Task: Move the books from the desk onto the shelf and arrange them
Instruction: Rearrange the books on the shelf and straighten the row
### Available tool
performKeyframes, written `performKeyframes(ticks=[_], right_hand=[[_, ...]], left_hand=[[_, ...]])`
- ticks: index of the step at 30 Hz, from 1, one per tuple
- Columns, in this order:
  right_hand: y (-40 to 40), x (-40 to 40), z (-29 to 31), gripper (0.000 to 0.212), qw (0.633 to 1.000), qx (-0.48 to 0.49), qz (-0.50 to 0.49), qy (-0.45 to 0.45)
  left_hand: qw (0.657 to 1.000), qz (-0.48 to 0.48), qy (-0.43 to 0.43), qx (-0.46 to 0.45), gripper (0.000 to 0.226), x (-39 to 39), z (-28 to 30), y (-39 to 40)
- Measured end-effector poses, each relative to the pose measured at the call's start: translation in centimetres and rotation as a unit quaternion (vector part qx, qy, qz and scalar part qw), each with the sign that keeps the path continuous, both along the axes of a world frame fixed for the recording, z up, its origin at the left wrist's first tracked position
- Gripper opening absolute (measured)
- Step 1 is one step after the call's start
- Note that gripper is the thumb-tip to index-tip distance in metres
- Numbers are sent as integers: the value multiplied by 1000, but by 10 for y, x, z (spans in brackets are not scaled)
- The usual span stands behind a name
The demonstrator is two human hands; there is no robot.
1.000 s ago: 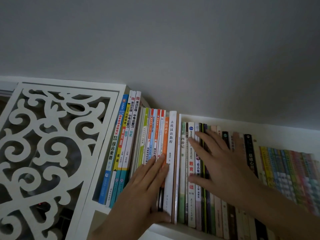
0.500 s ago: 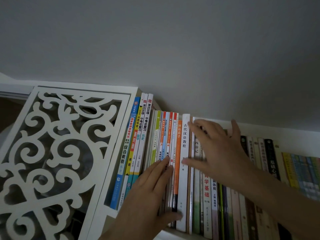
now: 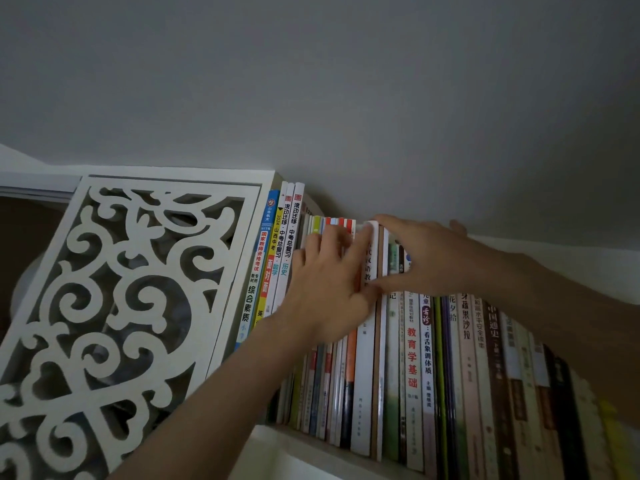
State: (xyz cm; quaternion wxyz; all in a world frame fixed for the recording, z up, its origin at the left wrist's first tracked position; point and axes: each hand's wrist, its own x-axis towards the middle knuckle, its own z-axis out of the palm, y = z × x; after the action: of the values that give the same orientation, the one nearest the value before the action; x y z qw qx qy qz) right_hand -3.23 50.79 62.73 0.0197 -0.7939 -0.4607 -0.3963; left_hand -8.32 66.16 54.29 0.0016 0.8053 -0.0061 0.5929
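Observation:
A long row of books (image 3: 412, 355) stands upright, spines out, on a white shelf (image 3: 304, 452). My left hand (image 3: 329, 289) lies flat with straight fingers on the spines of the thin orange and red books left of a white book (image 3: 363, 393). My right hand (image 3: 426, 261) reaches over the top of the row; its forefinger hooks the white book's top edge and its thumb presses the spines below. The desk is out of sight.
A white carved fretwork panel (image 3: 114, 306) closes the shelf's left end. Tall blue and white books (image 3: 277, 258) lean against it. A plain grey wall (image 3: 346, 98) rises behind the shelf. More books fill the row out to the right edge.
Both hands have slid up the spines toward the tops of the books. My right hand has shifted left onto the white book's top edge. The view has tilted and come closer.

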Motion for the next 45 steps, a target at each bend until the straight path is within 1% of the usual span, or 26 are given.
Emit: performKeyframes(ticks=[2,3,7,9,11,13,15,17,19,21,23,24,26,27,29,31,33,35,37,39,42,45], right_hand=[[-3,0,4,66,1000,-16,-1,13],[-3,0,5,65,1000,-18,4,17],[-5,0,3,71,1000,-4,14,27],[-5,-2,1,74,999,4,20,28],[-4,-2,0,71,999,22,23,34],[-3,-2,-2,67,998,38,21,34],[-2,-1,-3,68,998,45,18,26],[-2,-1,-4,72,998,48,17,27],[-3,-1,-4,76,998,47,20,29],[-3,0,-4,83,998,44,27,33],[-3,1,-4,86,998,44,38,36],[-3,2,-4,86,997,44,44,34],[-4,3,-5,89,997,44,53,23],[-6,4,-6,93,997,41,55,20],[-8,4,-9,102,998,31,46,17],[-8,4,-11,115,1000,17,21,4],[-6,6,-13,125,1000,11,3,-10],[-4,7,-13,129,1000,10,-6,-14],[-4,8,-14,131,1000,3,-12,-15],[-5,8,-13,131,1000,7,-9,-18],[-8,5,-13,137,1000,-11,-19,-22],[-10,0,-15,153,997,-39,-52,-30]], left_hand=[[999,-34,-13,-33,74,1,7,0],[998,-39,-26,-36,71,2,8,0],[996,-41,-78,-28,68,8,5,1],[995,-42,-81,-50,66,10,6,-2],[994,-29,-77,-73,64,11,9,-5],[994,-11,-72,-78,63,10,9,-8],[994,-12,-71,-79,65,7,8,-9],[994,-16,-65,-83,66,3,10,-11],[993,-29,-70,-90,61,-3,11,-13],[988,-60,-103,-93,50,-11,8,-15],[979,-85,-152,-105,45,-19,0,-22],[972,-107,-161,-132,48,-20,-6,-24],[954,-156,-139,-215,57,-16,-24,-30],[952,-148,-118,-240,55,-10,-37,-32],[962,-71,-88,-248,38,1,-65,-35],[964,-28,-87,-249,33,7,-84,-39],[966,-20,-100,-239,29,9,-90,-43],[965,-25,-115,-233,18,6,-87,-49],[956,-44,-154,-245,10,-3,-80,-57],[953,-49,-164,-252,13,-13,-72,-60],[958,-43,-96,-268,13,-22,-74,-62],[962,-13,-37,-272,43,-28,-84,-68]])
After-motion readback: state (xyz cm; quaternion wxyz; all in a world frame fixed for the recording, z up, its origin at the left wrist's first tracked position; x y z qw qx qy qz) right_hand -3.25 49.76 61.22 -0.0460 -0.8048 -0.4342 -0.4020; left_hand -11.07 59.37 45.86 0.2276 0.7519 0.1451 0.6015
